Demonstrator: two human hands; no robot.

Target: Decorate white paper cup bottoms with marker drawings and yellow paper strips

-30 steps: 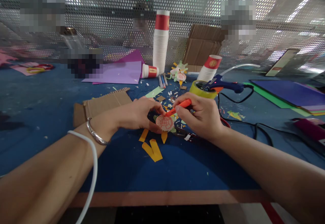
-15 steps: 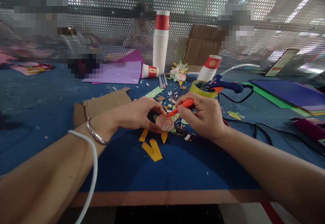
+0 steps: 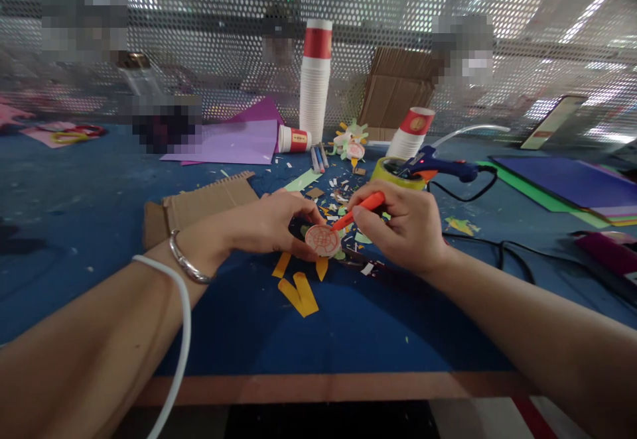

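Between the thumb and fingers of my left hand (image 3: 283,223) is a small white paper disc (image 3: 323,241), its face covered in red-orange line drawing. My right hand (image 3: 403,223) grips an orange marker (image 3: 359,211) like a pen. The marker's tip is at the disc's upper right edge; I cannot tell whether it touches. Folded yellow paper strips (image 3: 299,294) lie just below the disc. Behind my hands, small paper scraps (image 3: 338,190) are scattered over the blue table. Dark scissors (image 3: 355,258) seem to lie partly hidden beside the disc.
Behind my right hand, a blue glue gun (image 3: 435,164) rests on a yellow tape roll (image 3: 381,172), its cord trailing right. Cardboard (image 3: 209,200) lies by my left wrist. A tall paper cup stack (image 3: 314,87) stands at the back, near several markers (image 3: 318,159) and purple paper (image 3: 233,142).
My right hand and the marker have shifted slightly right, bringing the tip from the disc's upper face to its right edge. The left hand and disc stay in place.
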